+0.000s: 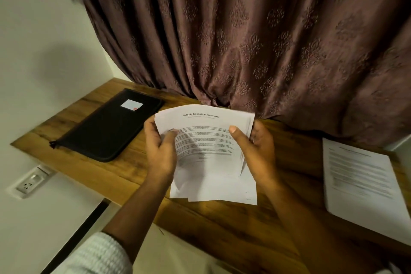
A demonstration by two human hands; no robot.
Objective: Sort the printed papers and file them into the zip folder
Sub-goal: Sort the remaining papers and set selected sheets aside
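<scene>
I hold a loose stack of printed papers [206,151] above the middle of the wooden desk. Its top sheet is headed "Sample Education Transcript". My left hand [159,149] grips the stack's left edge, thumb on the top sheet. My right hand [255,151] grips the right edge, thumb on the print, fingers behind. The sheets fan out unevenly at the bottom. A black zip folder [106,127] with a white label lies flat and zipped up at the desk's left end. A second pile of printed papers [360,180] lies on the desk at the right.
A brown patterned curtain [244,40] hangs behind the wooden desk [222,224] and touches its back edge. A white wall is at the left, with a power socket [31,182] below the desk's left end.
</scene>
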